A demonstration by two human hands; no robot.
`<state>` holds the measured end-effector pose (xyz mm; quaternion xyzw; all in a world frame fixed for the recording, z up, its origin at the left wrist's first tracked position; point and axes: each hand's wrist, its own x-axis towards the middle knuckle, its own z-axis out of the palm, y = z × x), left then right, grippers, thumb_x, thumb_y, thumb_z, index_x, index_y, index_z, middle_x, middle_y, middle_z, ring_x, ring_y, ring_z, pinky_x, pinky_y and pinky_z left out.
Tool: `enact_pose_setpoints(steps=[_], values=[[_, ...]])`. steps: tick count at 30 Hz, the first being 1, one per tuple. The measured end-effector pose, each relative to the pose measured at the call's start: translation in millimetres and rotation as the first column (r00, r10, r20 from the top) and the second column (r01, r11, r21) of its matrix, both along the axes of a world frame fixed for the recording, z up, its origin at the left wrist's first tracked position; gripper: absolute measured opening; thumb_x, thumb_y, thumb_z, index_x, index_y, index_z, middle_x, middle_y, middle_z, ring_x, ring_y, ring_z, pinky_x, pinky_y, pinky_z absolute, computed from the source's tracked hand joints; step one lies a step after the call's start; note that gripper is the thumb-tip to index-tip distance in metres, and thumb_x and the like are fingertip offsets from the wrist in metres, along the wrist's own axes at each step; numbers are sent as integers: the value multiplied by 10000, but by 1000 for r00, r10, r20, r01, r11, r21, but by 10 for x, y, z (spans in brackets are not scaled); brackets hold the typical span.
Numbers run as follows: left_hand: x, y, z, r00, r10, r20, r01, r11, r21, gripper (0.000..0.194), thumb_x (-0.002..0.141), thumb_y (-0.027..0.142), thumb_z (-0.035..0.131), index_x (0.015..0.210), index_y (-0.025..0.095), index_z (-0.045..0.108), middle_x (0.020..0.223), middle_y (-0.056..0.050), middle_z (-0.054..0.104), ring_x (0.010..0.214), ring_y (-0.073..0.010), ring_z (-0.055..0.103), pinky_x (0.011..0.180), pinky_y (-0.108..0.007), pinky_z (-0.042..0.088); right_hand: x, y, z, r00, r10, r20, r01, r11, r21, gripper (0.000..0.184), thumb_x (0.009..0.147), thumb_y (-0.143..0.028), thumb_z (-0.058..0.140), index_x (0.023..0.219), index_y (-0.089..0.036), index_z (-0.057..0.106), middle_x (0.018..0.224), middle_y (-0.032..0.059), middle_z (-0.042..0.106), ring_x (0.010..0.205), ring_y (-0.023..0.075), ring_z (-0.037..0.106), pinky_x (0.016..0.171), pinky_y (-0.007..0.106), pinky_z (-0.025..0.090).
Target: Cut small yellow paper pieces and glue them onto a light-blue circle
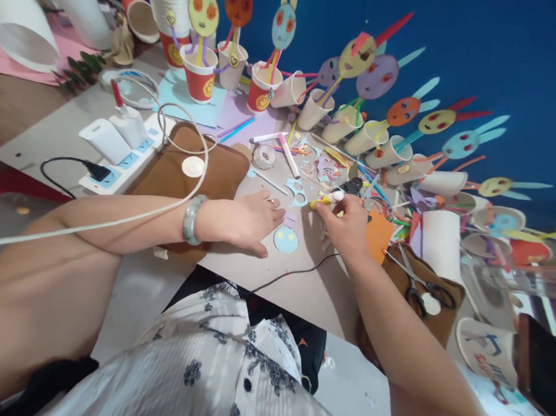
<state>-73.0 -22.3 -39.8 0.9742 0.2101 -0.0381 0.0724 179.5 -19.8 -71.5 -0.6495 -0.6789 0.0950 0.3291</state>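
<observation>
My left hand (pixel 251 222) lies flat on the table, its fingers stretched out and holding nothing. Just right of its fingertips is a light blue paper circle (pixel 286 240) with two yellow spots. My right hand (pixel 348 225) pinches a yellow-and-white marker (pixel 326 200) above and to the right of the circle. Beyond the hands lie a light blue paper scrap with cut-out holes (pixel 298 193) and a pink-and-white marker (pixel 289 156). An orange paper piece (pixel 378 237) is beside my right hand.
Paper cups with paper rabbit faces (pixel 204 12) line the blue wall. Scissors (pixel 415 279) rest on a brown pad at right. A power strip (pixel 127 161) with chargers sits at left; its white cable crosses over my left arm. Paper scraps (pixel 330 170) litter the middle.
</observation>
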Motion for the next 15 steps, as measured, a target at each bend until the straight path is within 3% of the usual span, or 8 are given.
enact_pose_setpoints(steps=[5,11,15], values=[[-13,-31,117,996,11,-93,-13,1000,-23,712,844,567,614,1341,61,565,1439,-193,549,1190,-321,551,1046,-411,311,-58,-156,181,987,152,-58,-150,988,33,144,855,-367,676,891,-234,632,837,38,695,746,214,621,711,381,501],[-43,-16,23,1000,4,-17,-5,1000,-27,731,818,596,623,1365,118,539,1458,-173,537,1214,-332,530,1033,-412,317,-23,-263,284,922,386,25,-386,922,-25,210,925,-340,585,1076,-249,700,871,48,710,770,215,651,732,378,518],[-64,-2,-50,1000,-4,22,5,1000,-25,752,810,599,625,1382,121,529,1455,-176,540,1184,-334,548,1005,-415,332,-42,-280,266,943,325,-70,-326,945,-17,173,826,-259,688,997,-248,716,905,45,744,795,222,690,732,368,535]])
